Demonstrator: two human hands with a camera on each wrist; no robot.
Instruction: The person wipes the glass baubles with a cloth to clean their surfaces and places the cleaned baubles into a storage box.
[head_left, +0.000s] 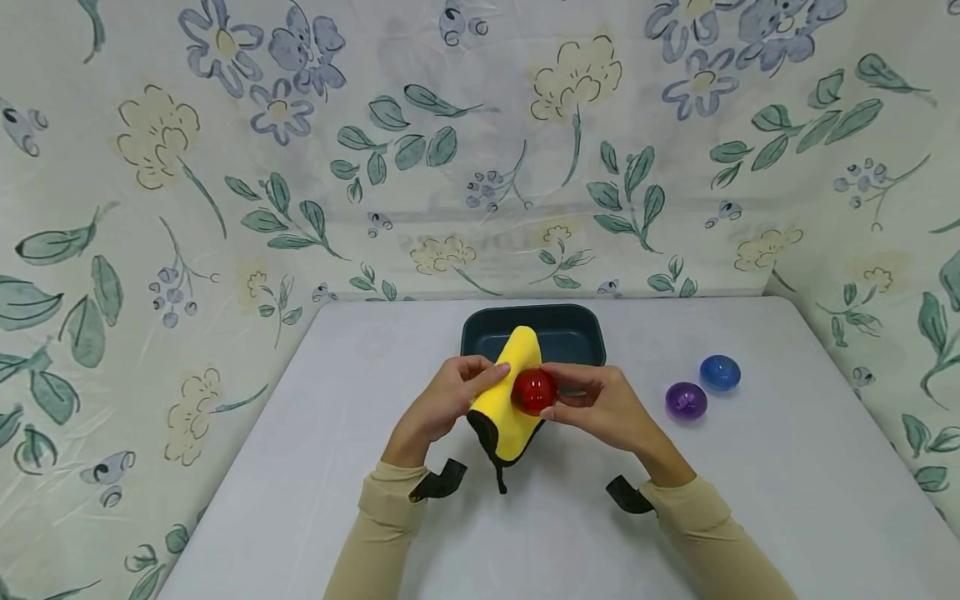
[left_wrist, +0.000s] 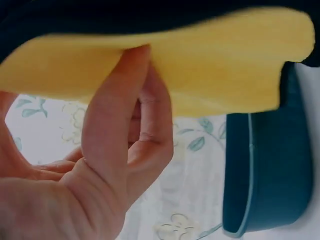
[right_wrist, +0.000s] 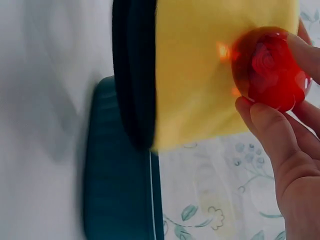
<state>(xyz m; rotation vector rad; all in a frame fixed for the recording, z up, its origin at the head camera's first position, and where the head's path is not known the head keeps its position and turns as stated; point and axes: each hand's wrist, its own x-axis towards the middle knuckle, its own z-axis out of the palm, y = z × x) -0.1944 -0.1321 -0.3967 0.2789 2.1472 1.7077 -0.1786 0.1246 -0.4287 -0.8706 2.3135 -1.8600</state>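
In front of me a yellow cloth [head_left: 502, 406] with a black edge and a short dark loop hangs above the table. My left hand [head_left: 448, 392] pinches it between thumb and fingers, as the left wrist view also shows. A shiny, see-through red ball [right_wrist: 272, 67] with a rose-like shape inside sits in the fingertips of my right hand [head_left: 603, 402]. The ball is right at the cloth's face and overlaps it in the head view. Behind the cloth stands a dark teal tray [head_left: 573, 343], partly hidden by cloth and hands.
To the right on the white table [head_left: 300, 500] lie a purple ball [head_left: 686, 402] and a blue ball [head_left: 720, 373], close together. A flowered curtain [head_left: 480, 167] hangs behind the table and at both sides. Black straps [head_left: 442, 482] stick out at both wrists.
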